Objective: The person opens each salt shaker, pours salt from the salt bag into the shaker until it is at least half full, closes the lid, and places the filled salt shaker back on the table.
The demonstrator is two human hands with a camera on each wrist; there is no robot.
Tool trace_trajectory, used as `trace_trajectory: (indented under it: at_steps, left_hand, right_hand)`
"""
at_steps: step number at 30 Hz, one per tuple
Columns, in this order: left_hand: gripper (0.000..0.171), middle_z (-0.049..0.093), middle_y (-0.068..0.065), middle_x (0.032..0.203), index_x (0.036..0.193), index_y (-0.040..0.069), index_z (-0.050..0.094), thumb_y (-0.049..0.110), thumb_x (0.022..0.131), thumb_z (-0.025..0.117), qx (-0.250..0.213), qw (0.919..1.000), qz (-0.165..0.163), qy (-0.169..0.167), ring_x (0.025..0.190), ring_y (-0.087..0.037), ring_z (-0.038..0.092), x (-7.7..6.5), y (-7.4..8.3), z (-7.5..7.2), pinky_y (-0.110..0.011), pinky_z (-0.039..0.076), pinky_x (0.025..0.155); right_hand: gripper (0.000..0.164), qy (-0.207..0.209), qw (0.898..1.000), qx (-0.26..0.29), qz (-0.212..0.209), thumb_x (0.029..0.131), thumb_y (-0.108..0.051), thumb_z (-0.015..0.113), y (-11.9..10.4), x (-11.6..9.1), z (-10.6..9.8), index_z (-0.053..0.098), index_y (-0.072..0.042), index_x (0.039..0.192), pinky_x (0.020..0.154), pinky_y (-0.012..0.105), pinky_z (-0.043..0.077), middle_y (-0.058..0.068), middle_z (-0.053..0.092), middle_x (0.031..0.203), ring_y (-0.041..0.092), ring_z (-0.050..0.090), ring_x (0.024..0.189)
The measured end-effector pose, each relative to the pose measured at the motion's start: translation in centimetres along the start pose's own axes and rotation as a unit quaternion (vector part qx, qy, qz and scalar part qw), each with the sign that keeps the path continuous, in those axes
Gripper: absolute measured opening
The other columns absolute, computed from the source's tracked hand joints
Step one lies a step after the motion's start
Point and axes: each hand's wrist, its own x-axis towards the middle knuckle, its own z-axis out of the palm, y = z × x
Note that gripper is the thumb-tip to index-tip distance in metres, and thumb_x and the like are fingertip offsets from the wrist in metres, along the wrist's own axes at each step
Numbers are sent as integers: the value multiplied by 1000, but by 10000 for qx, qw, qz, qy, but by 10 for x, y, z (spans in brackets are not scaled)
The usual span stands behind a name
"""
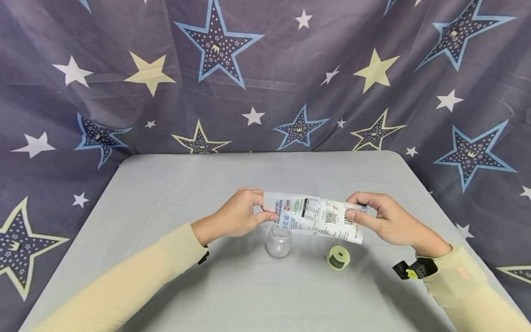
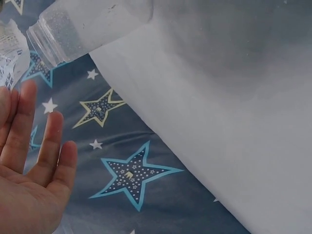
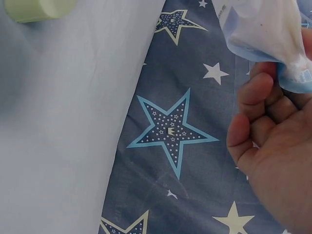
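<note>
A white printed bag of salt (image 1: 315, 216) is held sideways between both hands. My left hand (image 1: 239, 214) pinches its left end between thumb and fingers. At the bag's other end, my right hand (image 1: 387, 220) grips a corner with the thumb in front. Beneath the bag's left part stands a clear glass jar (image 1: 278, 246) without a lid, its mouth overlapped by the bag in the head view. The left wrist view shows the jar's threaded neck (image 2: 46, 44) close to the bag's end (image 2: 12, 56). White contents show through the bag (image 3: 265, 24) in the right wrist view.
A light green round lid (image 1: 338, 259) lies on the grey table (image 1: 249, 295), right of the jar and below the bag. A dark cloth with stars (image 1: 265, 83) hangs behind the table and along its sides. A black band (image 1: 419, 268) sits on the right wrist.
</note>
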Motion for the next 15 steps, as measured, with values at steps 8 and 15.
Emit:
trace_trajectory:
  at_steps: [8, 15]
  left_hand:
    - [13, 76, 1, 105, 100, 11, 82, 13, 87, 83, -62, 10000, -51, -47, 100, -14, 71, -2, -1, 0, -34, 56, 90]
    - [14, 76, 2, 107, 101, 11, 82, 12, 87, 82, -164, 9998, -35, -64, 104, -13, 70, -2, -1, 0, -34, 56, 93]
  right_hand:
    - [22, 73, 10000, -29, 44, 97, 3, 63, -2, 1, 1, 69, -18, 101, 82, 21, 49, -7, 72, 92, 11, 65, 85]
    - [22, 98, 9999, -5, -38, 98, 4, 62, -4, 3, 3, 68, -18, 100, 77, 23, 50, -7, 71, 89, 11, 64, 81]
